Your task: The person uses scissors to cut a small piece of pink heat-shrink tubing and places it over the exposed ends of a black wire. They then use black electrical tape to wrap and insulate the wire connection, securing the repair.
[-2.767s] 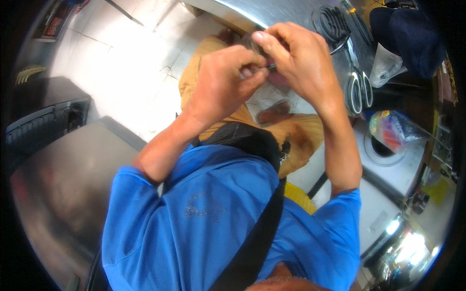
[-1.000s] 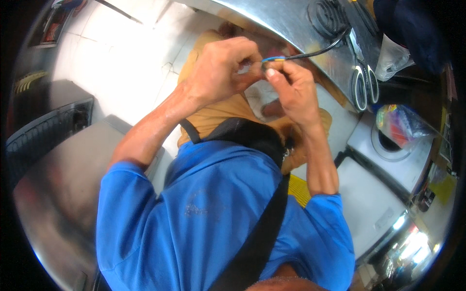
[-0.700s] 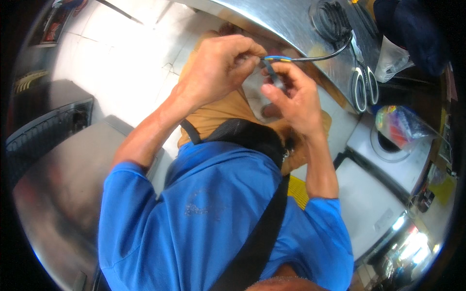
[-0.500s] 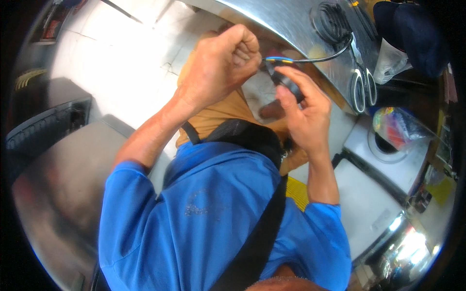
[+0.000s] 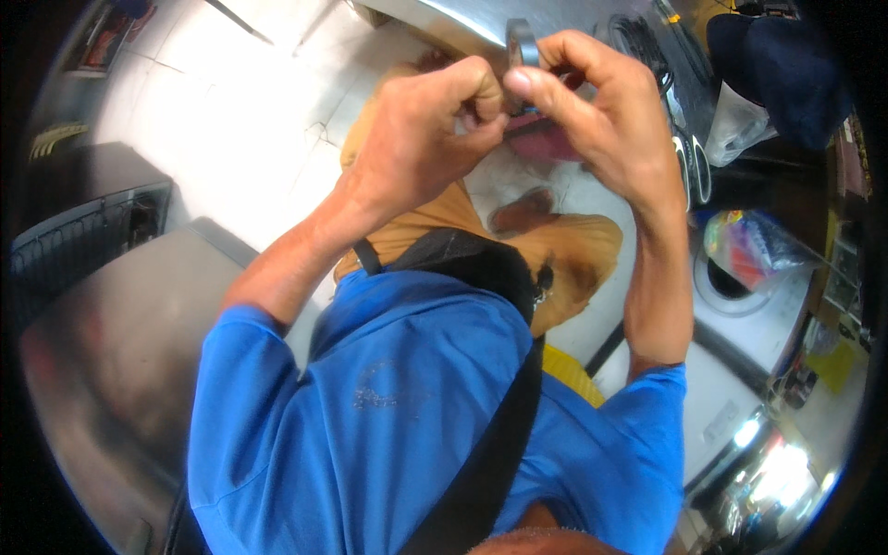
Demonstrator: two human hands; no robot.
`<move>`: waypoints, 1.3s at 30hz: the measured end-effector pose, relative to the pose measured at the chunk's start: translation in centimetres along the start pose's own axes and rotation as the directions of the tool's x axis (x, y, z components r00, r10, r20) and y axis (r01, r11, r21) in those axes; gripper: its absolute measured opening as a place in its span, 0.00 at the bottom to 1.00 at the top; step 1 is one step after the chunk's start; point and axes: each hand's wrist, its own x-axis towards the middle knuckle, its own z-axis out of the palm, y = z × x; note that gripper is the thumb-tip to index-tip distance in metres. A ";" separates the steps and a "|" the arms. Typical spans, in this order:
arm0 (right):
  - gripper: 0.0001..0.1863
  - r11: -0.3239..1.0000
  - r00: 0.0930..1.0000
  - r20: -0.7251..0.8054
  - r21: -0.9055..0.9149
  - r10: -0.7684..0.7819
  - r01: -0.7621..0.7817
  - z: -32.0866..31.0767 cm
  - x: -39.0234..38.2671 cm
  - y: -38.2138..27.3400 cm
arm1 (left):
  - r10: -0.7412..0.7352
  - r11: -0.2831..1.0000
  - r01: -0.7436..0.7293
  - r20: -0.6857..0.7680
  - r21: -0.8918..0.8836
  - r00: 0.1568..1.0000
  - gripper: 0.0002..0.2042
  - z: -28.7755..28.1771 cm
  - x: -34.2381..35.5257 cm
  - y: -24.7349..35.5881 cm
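My left hand (image 5: 425, 129) is curled closed near the bench edge, pinching the end of a black cable. A small blue bit of its wiring (image 5: 529, 110) shows between my hands; the rest is mostly hidden. My right hand (image 5: 610, 129), just to the right, grips a roll of black tape (image 5: 518, 39) upright, thumb against its lower part. Behind that hand, a coiled black cable (image 5: 638, 46) and white-handled scissors (image 5: 698, 171) lie on the steel bench (image 5: 462, 20), partly covered.
A dark cap (image 5: 777, 74) and white plastic bag (image 5: 735, 125) sit at upper right. Below are a colourful bag (image 5: 749, 245) and white appliances (image 5: 731, 342). A grey metal cabinet (image 5: 111, 361) is at left, tiled floor (image 5: 240, 129) beyond, my legs beneath my hands.
My right hand has swung up and to the right, raising the tape roll from below the cable to above it and covering the coloured wires. My left hand stays near its place.
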 end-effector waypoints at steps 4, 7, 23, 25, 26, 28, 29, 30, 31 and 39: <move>0.20 0.993 0.995 0.047 0.080 0.089 -0.092 1.2 1.0 1.3 | 0.033 0.999 -0.034 -0.054 -0.023 0.998 0.07 0.3 -0.3 0.1; 0.18 0.978 0.979 0.075 0.077 0.189 -0.195 1.1 1.5 0.4 | 0.045 0.998 -0.041 -0.077 0.041 0.996 0.09 0.3 -0.6 0.4; 0.16 0.996 0.977 -0.193 0.010 0.088 -0.088 2.4 -7.2 -0.8 | -0.135 0.985 0.137 0.025 -0.108 0.991 0.05 -0.5 -1.0 2.5; 0.27 0.981 0.968 -0.161 0.056 0.193 -0.186 3.6 -7.5 0.7 | -0.246 0.942 0.256 0.073 -0.215 0.966 0.05 -0.4 -1.2 2.7; 0.30 0.985 0.969 -0.181 0.077 0.167 -0.155 4.6 -7.2 1.3 | -0.307 0.901 0.332 0.130 -0.281 0.943 0.06 -0.3 -1.1 2.6; 0.38 0.985 0.986 -0.108 0.137 0.124 -0.109 5.3 -6.4 1.9 | -0.416 0.786 0.480 0.241 -0.389 0.877 0.07 -0.4 -0.9 2.2; 0.38 0.972 0.990 -0.098 0.222 0.103 -0.079 5.6 -6.0 2.4 | -0.406 0.777 0.481 0.261 -0.407 0.876 0.07 -0.3 -0.8 1.8; 0.38 0.952 0.993 -0.086 0.303 0.080 -0.050 6.1 -5.8 3.1 | -0.397 0.765 0.483 0.278 -0.427 0.875 0.07 -0.1 -0.9 1.2; 0.38 0.924 0.996 -0.076 0.383 0.054 -0.021 6.7 -5.8 3.8 | -0.388 0.752 0.485 0.295 -0.446 0.873 0.08 0.0 -0.9 0.7; 0.28 0.936 0.994 -0.099 0.352 0.037 0.000 7.9 -6.4 4.5 | -0.391 0.739 0.513 0.343 -0.436 0.854 0.07 0.3 -0.6 -0.6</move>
